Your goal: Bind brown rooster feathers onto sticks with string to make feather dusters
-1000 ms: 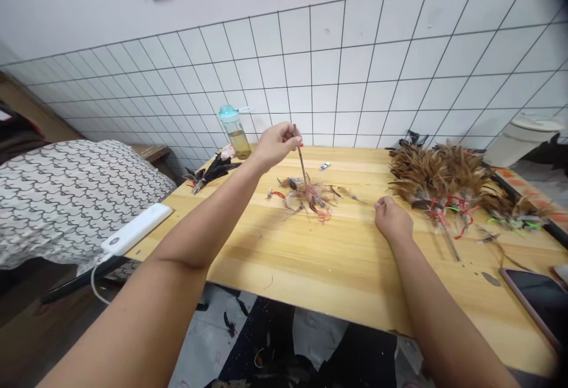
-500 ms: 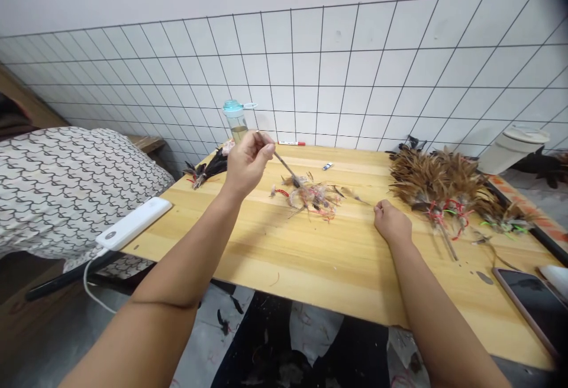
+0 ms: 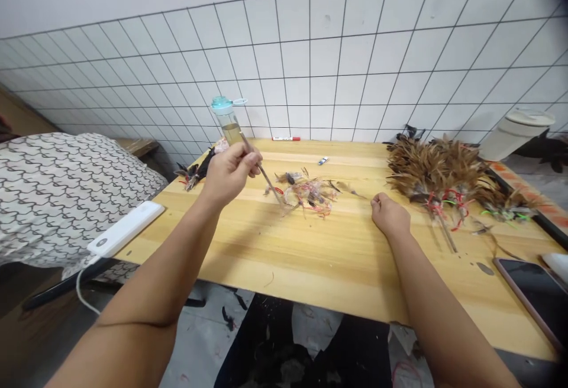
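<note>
My left hand (image 3: pixel 233 172), closed in a pinch, holds a thin brown stick (image 3: pixel 267 178) slantwise above the table. Its lower end comes down at the left side of a loose heap (image 3: pixel 310 196) of feather scraps and red and pale strands. My right hand (image 3: pixel 390 213) rests closed on the table, right of the heap. A small feather (image 3: pixel 346 188) lies with its thin shaft pointing at those fingertips; whether they grip it cannot be made out.
Bunches of brown feathers (image 3: pixel 435 169) tied with red and green lie at the right, near a white tumbler (image 3: pixel 517 133) and a phone (image 3: pixel 532 299). Dark feathers (image 3: pixel 195 174) and a water bottle (image 3: pixel 228 122) stand back left. A white power strip (image 3: pixel 126 229) is at the left edge; a marker (image 3: pixel 286 138) lies behind.
My left hand has moved left and lower, and the stick's lower end has shifted from the heap's top to its left side. My right hand stays in place. The view has shifted slightly.
</note>
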`<state>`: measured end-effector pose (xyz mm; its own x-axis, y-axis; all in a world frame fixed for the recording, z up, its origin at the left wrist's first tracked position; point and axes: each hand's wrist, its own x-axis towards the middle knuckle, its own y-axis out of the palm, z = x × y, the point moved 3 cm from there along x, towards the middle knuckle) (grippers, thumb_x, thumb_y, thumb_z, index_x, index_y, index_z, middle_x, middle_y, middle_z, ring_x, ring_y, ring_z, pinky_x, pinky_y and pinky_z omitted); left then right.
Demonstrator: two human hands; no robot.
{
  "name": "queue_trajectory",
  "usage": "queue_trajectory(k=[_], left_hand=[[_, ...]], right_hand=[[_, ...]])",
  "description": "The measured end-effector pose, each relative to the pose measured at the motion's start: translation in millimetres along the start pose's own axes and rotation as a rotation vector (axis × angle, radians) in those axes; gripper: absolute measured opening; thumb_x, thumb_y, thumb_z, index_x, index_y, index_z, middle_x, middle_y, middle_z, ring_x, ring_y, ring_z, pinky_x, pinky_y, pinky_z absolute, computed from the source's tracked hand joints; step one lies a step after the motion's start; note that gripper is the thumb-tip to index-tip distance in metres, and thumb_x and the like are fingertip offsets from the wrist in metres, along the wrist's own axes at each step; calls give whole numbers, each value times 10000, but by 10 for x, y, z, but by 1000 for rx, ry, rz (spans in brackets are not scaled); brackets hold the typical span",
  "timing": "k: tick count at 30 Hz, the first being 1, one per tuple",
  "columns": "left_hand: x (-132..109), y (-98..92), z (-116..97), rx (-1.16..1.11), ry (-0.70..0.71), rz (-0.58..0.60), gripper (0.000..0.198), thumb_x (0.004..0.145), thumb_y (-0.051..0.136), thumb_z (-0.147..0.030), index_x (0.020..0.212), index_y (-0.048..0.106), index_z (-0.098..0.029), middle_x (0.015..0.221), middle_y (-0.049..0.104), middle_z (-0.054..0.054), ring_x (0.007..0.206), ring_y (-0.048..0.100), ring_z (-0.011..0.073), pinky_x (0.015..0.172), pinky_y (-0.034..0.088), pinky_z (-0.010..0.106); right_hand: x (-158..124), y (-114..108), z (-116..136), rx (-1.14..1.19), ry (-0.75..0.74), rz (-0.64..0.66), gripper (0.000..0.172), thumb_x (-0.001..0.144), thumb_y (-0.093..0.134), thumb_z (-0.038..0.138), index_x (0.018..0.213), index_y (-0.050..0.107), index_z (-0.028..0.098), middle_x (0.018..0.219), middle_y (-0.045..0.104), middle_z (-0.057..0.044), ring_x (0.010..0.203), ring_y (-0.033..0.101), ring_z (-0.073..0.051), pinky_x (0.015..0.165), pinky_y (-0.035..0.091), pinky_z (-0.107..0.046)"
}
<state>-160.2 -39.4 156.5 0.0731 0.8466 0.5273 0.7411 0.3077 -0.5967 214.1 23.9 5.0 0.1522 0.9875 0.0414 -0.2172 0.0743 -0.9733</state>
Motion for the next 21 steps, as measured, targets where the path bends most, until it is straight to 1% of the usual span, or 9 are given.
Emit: queue_trajectory(k=[3,4,7,10,13,15,16,19,21], left_hand=[[32,93,-55,31,-16,207,263,878,572,-396,749,599,-169,610,644,-1,556,612,118,539,477,211],[57,109,-111,12,-11,217,267,879,579,-400,751,597,-167,612,647,0,558,618,117,544,483,211],[194,145,-403,-105,83,49,240,902,571,-389,824,593,-163,698,661,12,615,650,117,590,523,221],[390,349,-769,-128,316,-56,155,923,556,-319,903,584,-168,862,667,33,685,666,108,624,540,225],[605,820,-997,8,581,-60,79,935,523,-229,927,583,-178,921,656,44,819,660,126,724,541,251],[747,1262,-1015,136,708,3,109,946,478,-189,949,586,-181,938,652,58,910,637,147,782,520,267],[816,1501,-992,195,746,49,146,955,442,-173,968,587,-180,967,647,69,909,628,148,771,507,263],[1011,2204,-872,388,769,214,245,951,368,-118,1028,593,-173,1036,630,88,818,610,150,682,460,254],[1131,2609,-804,483,718,336,269,936,374,-93,1060,600,-171,1070,623,94,793,606,159,664,440,262]], right_hand=[[1,5,-5,11,-3,7,303,947,355,388,1057,601,249,947,718,-83,844,657,-247,656,377,-318],[0,6,-5,12,-4,7,302,947,354,388,1055,599,248,948,719,-83,844,659,-248,650,374,-318],[-6,8,2,13,-4,7,292,947,358,385,1044,594,243,944,721,-87,849,666,-252,642,368,-318],[-19,5,16,19,0,14,280,949,359,374,1045,587,245,938,723,-85,853,674,-257,649,377,-321],[-33,-8,33,30,-4,29,270,951,358,360,1056,581,249,941,726,-83,858,679,-252,668,393,-321],[-36,-20,39,39,-2,42,268,954,357,349,1066,579,249,947,727,-84,861,682,-243,682,403,-317],[-36,-26,39,42,-1,48,269,956,355,346,1071,578,249,948,727,-85,865,683,-239,688,406,-315],[-25,-34,30,50,-1,61,267,958,351,342,1073,574,251,942,730,-87,878,684,-238,698,412,-315],[-14,-30,16,55,-2,60,253,956,359,342,1067,570,257,930,731,-82,879,685,-240,698,412,-318]])
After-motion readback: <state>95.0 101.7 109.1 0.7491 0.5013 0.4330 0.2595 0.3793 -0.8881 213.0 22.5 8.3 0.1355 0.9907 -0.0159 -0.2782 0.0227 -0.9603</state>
